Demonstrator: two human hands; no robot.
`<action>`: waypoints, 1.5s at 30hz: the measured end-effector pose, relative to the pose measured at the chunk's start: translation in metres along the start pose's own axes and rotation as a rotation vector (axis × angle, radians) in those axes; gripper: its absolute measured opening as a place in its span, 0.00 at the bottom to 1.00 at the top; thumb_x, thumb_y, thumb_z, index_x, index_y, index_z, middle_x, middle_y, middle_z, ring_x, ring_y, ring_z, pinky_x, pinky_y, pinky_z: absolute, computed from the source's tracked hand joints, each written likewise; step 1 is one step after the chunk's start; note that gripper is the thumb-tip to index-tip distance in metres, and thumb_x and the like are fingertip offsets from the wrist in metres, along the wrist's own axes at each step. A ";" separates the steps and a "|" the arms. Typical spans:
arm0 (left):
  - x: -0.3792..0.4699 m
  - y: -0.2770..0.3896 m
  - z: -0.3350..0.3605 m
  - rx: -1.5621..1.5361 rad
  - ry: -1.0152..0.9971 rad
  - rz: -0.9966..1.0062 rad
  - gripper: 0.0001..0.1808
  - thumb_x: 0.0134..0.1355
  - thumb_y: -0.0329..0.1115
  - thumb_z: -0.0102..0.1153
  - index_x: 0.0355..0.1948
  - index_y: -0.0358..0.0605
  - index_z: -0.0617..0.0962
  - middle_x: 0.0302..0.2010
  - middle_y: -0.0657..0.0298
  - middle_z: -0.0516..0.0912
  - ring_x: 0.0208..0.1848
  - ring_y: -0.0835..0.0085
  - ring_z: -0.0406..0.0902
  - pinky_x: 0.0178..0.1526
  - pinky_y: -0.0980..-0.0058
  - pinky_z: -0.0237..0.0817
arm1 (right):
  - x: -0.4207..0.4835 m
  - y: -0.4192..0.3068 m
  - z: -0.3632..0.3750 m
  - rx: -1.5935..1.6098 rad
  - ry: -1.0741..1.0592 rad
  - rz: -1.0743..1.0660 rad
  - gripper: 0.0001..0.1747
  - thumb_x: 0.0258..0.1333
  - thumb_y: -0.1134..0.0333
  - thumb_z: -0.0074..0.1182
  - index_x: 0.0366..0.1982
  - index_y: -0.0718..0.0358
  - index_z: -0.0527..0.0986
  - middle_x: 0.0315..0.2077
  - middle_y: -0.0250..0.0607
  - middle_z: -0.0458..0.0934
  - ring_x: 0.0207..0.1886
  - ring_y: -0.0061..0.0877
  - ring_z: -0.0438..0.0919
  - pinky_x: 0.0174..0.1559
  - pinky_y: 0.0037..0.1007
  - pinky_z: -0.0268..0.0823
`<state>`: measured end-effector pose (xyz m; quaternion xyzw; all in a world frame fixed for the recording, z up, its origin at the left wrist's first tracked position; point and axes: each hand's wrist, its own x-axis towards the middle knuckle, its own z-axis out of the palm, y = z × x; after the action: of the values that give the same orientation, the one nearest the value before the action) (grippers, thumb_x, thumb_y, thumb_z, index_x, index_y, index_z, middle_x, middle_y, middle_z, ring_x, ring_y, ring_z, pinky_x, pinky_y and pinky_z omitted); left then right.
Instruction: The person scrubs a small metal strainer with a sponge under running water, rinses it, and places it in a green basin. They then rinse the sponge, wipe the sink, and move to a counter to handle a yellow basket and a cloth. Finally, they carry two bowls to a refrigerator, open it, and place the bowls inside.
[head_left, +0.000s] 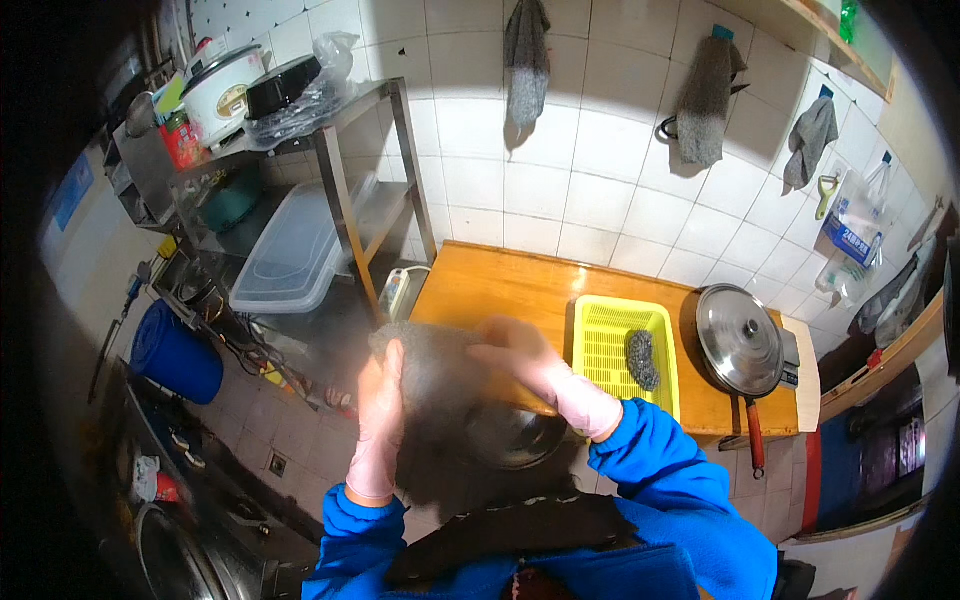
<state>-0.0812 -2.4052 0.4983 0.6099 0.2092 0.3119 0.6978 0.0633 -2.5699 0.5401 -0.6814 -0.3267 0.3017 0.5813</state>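
My left hand (382, 405), in a pale pink glove, grips the left edge of a grey cloth (439, 360) with the thumb on top. My right hand (532, 360), gloved the same way, is at the cloth's right edge; its fingers are blurred. The cloth spreads between both hands over the front left part of a wooden table (495, 285). Below it, partly hidden, shows a round dark metal thing (517, 435), too blurred to name. Right of my right hand, a yellow plastic basket (589, 330) holds a steel wool scourer (642, 360).
A lidded pan (739, 341) with a wooden handle rests at the table's right end. On the left stands a metal shelf (349, 202) with a rice cooker (225, 94) and a clear plastic box (289, 255). Grey cloths (701, 112) hang on the tiled wall. A blue bin (176, 356) stands lower left.
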 end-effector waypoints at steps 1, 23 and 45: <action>0.005 -0.002 -0.002 0.030 0.014 0.002 0.26 0.68 0.49 0.48 0.53 0.34 0.74 0.49 0.59 0.78 0.49 0.71 0.74 0.54 0.72 0.63 | 0.000 -0.006 -0.004 0.049 0.007 0.012 0.13 0.56 0.69 0.59 0.41 0.67 0.75 0.35 0.37 0.79 0.39 0.20 0.74 0.43 0.22 0.66; 0.112 0.107 0.276 0.912 -0.626 0.422 0.32 0.56 0.47 0.65 0.56 0.39 0.71 0.46 0.53 0.81 0.49 0.60 0.79 0.53 0.66 0.67 | 0.001 -0.099 -0.269 -0.228 0.014 -0.206 0.13 0.49 0.68 0.59 0.39 0.64 0.77 0.29 0.31 0.79 0.34 0.17 0.73 0.39 0.22 0.67; 0.264 0.275 0.574 0.075 -0.710 0.336 0.18 0.61 0.41 0.60 0.47 0.39 0.79 0.42 0.60 0.82 0.40 0.74 0.79 0.42 0.76 0.72 | 0.022 -0.269 -0.604 -0.390 0.602 -0.583 0.18 0.53 0.58 0.61 0.41 0.63 0.81 0.36 0.34 0.82 0.40 0.22 0.77 0.45 0.24 0.67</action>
<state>0.4447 -2.6191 0.8887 0.7305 -0.1365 0.1835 0.6435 0.5288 -2.8817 0.8910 -0.7152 -0.3718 -0.1529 0.5717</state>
